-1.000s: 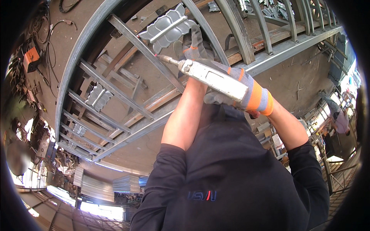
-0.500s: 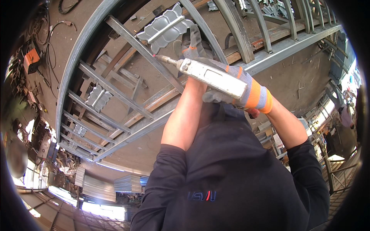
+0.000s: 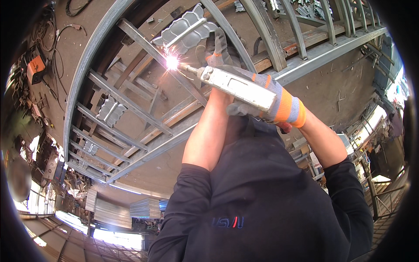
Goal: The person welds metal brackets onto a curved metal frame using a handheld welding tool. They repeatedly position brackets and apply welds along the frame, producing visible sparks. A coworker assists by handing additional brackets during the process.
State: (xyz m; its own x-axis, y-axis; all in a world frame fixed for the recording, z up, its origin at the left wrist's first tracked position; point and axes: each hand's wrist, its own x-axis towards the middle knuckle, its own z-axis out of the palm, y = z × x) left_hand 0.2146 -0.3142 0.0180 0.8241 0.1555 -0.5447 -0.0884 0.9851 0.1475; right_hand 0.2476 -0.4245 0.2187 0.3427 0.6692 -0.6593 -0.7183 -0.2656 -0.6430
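From the head camera we see our gloved right hand (image 3: 266,98) clamped on a welding torch (image 3: 233,85), its tip sparking on the steel gate frame (image 3: 131,102). Our gloved left hand (image 3: 217,49) rests beyond it, grip unclear.

Head fisheye, close, looking down onto metal frame (image 3: 131,102).

A metal workshop: steel gate frame (image 3: 131,105), welding sparks (image 3: 172,62).
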